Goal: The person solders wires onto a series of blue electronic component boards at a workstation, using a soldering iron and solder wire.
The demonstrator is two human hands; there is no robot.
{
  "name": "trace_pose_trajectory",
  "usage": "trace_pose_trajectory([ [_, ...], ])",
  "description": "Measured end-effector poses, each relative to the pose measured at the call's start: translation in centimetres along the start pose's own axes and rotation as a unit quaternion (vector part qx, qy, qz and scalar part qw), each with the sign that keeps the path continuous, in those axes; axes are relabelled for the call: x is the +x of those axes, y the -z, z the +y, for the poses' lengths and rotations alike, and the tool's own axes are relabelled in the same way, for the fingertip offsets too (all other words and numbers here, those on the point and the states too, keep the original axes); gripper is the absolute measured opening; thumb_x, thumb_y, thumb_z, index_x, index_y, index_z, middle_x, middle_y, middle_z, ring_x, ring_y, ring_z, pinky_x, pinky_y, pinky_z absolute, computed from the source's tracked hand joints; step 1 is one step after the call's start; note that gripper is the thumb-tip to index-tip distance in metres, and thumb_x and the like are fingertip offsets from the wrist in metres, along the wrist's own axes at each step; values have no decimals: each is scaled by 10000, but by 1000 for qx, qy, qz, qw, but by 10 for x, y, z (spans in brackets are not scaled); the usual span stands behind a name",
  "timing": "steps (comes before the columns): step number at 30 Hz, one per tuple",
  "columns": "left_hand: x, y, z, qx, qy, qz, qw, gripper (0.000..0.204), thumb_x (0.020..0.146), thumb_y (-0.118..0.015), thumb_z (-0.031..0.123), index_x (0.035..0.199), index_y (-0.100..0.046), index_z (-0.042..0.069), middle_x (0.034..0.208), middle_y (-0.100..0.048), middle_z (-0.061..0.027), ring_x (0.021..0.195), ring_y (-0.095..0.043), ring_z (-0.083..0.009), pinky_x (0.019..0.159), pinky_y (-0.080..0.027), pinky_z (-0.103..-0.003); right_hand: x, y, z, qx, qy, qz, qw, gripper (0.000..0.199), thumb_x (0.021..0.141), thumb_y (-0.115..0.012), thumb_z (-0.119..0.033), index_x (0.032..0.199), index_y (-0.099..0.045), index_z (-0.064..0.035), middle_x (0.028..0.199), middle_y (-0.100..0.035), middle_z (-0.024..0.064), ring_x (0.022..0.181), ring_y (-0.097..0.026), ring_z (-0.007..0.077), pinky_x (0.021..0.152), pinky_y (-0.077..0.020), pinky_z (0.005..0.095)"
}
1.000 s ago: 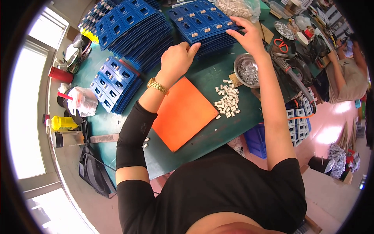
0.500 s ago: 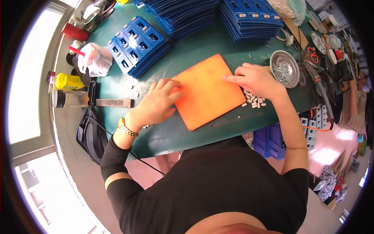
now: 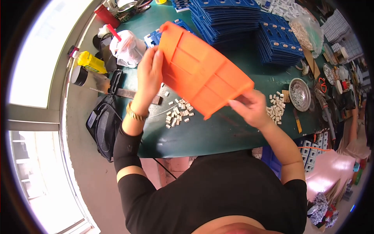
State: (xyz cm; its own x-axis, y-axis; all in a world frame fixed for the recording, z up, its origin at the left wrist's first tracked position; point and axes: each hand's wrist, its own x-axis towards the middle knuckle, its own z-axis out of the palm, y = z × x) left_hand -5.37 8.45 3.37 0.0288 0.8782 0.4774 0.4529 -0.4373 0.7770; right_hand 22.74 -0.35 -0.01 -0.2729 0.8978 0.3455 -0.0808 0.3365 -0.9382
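Orange plastic tray (image 3: pixel 202 72), ribbed on the side facing the camera, is lifted clear of the green table (image 3: pixel 230 132) and tilted, its upper corner high toward the stacks of blue trays (image 3: pixel 233 17) and its lower corner pointing down near the table's front edge. Left hand (image 3: pixel 150 76) clasps the tray's left edge, fingers flat against the rim with the thumb hidden behind the plastic. Right hand (image 3: pixel 249 107) pinches the tray's lower right edge between closed fingers; the fingertips are tucked under the tray and hard to make out. So the tray spans between the two grips, held at opposite edges.

Below the tray, a scatter of small white parts (image 3: pixel 177 113) lies on the table, partly covered by the tray's lower corner. A second heap of white parts (image 3: pixel 276 107) sits just right of the right hand, beside a round metal dish (image 3: pixel 299 93). What the tray's far face carries cannot be seen.
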Motion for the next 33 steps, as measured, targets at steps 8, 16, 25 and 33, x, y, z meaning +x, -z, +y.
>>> trace_pose_trajectory([
  [8, 144, 42, -79, 248, 74, -57, 964, 420, 956, -544, 399, 979, -689, 5, 863, -687, -207, 820, -671, -343, 736, -502, -408, 100, -102, 58, 304, -265, 110, 909, 231, 967, -601, -211, 1092, -632, -20, 1012, -707, 99, 875, -702, 164, 646, -525, 232],
  [16, 199, 18, -123, 307, 16, -152, 939, 524, 878, -620, 510, 974, -716, 4, 890, -707, -198, 848, -686, -330, 786, -524, -389, 129, -102, 71, 261, -301, 117, 910, 236, 969, -589, -227, 999, -630, 4, 885, -709, 123, 699, -701, 167, 556, -528, 246],
  [25, 205, 4, -143, 289, 32, -174, 941, 486, 903, -606, 467, 975, -714, -1, 892, -711, -189, 829, -686, -331, 776, -524, -391, 153, -93, 77, 169, -291, 136, 932, 299, 987, -544, -255, 966, -644, 26, 808, -702, 108, 625, -682, 142, 501, -500, 233],
  [33, 197, -1, -145, 235, 65, -239, 940, 419, 902, -634, 407, 1023, -709, 13, 904, -718, -160, 801, -691, -262, 757, -524, -356, 152, -83, 83, 135, -276, 122, 944, 290, 953, -546, -211, 896, -665, 48, 723, -684, 110, 541, -649, 137, 455, -454, 227],
])
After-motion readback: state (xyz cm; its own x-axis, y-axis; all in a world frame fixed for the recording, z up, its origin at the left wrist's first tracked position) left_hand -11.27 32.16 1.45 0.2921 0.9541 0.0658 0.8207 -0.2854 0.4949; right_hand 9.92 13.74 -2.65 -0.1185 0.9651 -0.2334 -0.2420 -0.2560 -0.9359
